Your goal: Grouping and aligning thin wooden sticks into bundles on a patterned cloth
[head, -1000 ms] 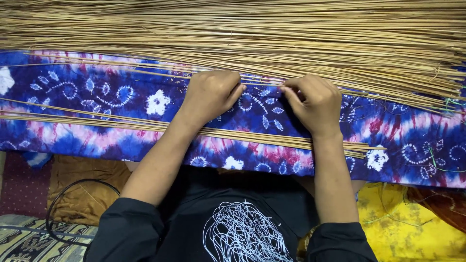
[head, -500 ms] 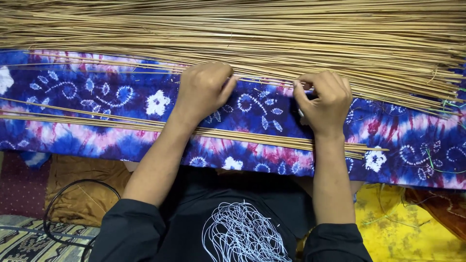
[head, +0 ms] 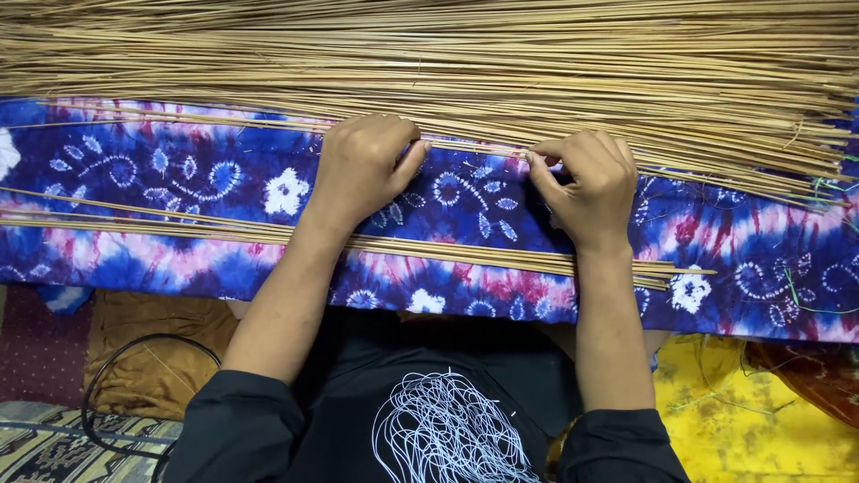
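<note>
Straw-coloured sticks: the big pile [head: 501, 72] lies just beyond my hands, a small sorted bundle [head: 447, 249] under my wrists. My left hand [head: 362, 165] and right hand [head: 586, 183] each pinch, I think, one thin stick [head: 474, 150]. Most seems unsorted.

Even, fairly bright overhead light, soft shadows (none harsh), sharp focus, no glare or blur.
</note>
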